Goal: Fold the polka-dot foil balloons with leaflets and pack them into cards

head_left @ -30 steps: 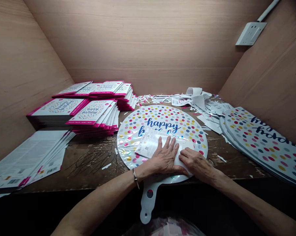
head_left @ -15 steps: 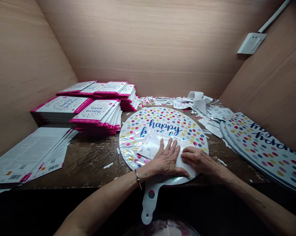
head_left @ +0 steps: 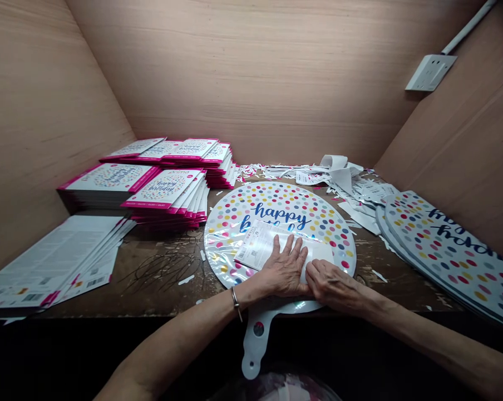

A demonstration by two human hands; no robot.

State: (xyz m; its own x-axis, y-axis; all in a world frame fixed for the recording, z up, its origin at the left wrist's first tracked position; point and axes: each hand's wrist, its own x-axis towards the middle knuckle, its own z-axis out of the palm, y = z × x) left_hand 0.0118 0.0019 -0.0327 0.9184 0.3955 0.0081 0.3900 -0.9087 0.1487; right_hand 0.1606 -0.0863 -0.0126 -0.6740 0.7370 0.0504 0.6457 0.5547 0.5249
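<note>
Carefully, the left hand (head_left: 282,266) and right hand (head_left: 333,287) press open and flat on a white printed paper sheet (head_left: 257,248) atop a round polka-dot foil balloon (head_left: 276,209), which uneven pressure could crease.

Compared with the earlier pictures, the right hand (head_left: 333,287) has slid inward and down at lower centre of the frame, and now lies just beside the left hand (head_left: 282,267).
</note>
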